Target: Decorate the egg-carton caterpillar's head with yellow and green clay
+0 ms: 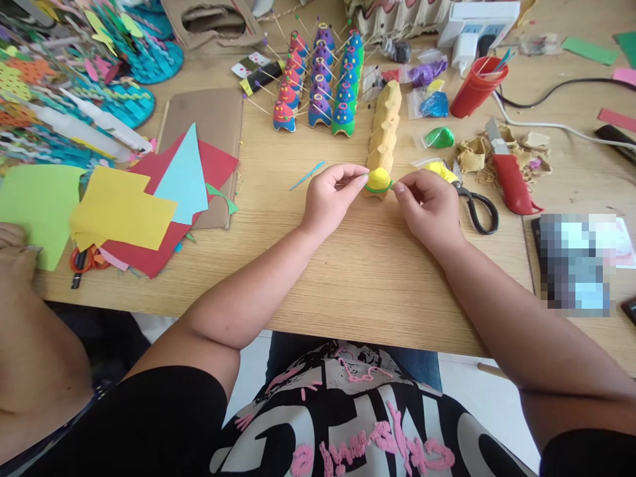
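A tan egg-carton strip [386, 122] lies lengthwise in front of me, its bumps running away from me. Yellow clay [379, 177] covers the nearest bump, and a thin green clay strip [383, 191] curves along the lower front of it. At the left side of this bump, my left hand [332, 199] is closed in a pinch at the strip's end. My right hand [428, 207] pinches by the other end, thumb against the fingers. Fingertips hide both ends of the strip. A blue pointed stick [307, 175] rests on the table left of my left hand.
Finished caterpillars [320, 89] with pins stand at the back. Right are bagged clay [440, 137], black-handled scissors [479, 211], a red-handled knife [509, 175] and a red cup [474, 89]. Coloured paper [126, 209] covers the left. Another person's arm [37, 358] is at far left.
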### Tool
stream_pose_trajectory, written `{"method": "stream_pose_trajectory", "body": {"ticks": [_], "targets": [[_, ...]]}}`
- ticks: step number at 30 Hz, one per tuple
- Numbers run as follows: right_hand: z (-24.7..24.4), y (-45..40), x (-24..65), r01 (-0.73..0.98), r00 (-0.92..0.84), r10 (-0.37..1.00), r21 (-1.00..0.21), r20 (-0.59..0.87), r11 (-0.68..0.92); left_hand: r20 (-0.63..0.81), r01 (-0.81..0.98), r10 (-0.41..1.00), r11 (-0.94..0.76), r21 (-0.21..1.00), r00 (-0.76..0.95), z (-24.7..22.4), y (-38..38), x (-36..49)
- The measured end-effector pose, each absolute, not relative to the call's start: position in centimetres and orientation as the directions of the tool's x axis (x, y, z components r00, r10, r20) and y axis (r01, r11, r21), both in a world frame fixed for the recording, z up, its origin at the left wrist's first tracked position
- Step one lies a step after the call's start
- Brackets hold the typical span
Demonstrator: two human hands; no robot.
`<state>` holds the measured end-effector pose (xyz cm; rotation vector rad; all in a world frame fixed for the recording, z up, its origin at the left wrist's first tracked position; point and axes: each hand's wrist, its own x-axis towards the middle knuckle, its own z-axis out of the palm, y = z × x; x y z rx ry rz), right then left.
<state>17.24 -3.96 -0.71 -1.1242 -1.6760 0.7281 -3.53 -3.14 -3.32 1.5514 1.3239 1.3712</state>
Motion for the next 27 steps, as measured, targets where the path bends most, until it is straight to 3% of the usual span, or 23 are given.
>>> {"method": "stream_pose_trajectory", "body": {"ticks": [15, 23, 27], "targets": [[-2.5, -3.1, 17.1, 0.082, -0.075, 0.963, -0.961, 0.259, 0.265, 0.278, 0.243, 0.958, -0.253, 0.936, -0.074, -3.4, -3.0, -3.5], [-2.0, -3.3, 17.2, 0.038, -0.053, 0.977, -0.978, 0.205, 0.207, 0.256, 0.235, 0.964, -0.233, 0.944, -0.073, -3.4, -2.9, -3.5], [-2.1, -3.0, 17.4, 0.119, -0.034, 0.963, -0.955, 0.269, 0.271, 0.251, 0.255, 0.966, -0.227, 0.94, -0.066, -3.1, -3.0, -3.7]]}}
